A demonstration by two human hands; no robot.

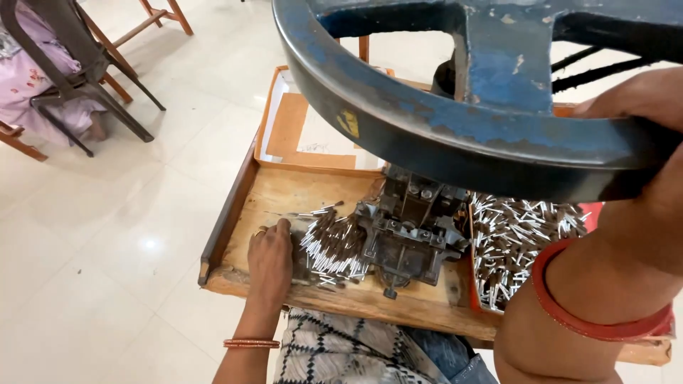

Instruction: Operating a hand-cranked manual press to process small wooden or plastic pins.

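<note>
The right hand (640,99) grips the blue press wheel (455,121) while the left hand (270,256), fingers curled, rests on a heap of small pins (334,245) beside the press (405,227) on the worktop (299,195); many more pins fill the red tray (594,212).

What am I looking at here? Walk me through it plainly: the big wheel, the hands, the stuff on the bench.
This is one picture from a camera on the worker's head, looking down. The large blue wheel up close is a hand-turned flywheel; the right hand grips its rim. Below it sits a small grey metal press on a wooden workbench. The left hand rests on the bench, fingers against a pile of thin metal-tipped sticks. A second heap of sticks fills a red tray on the right. An orange cardboard box lid lies behind. Another seated person is partly visible top left.
</note>
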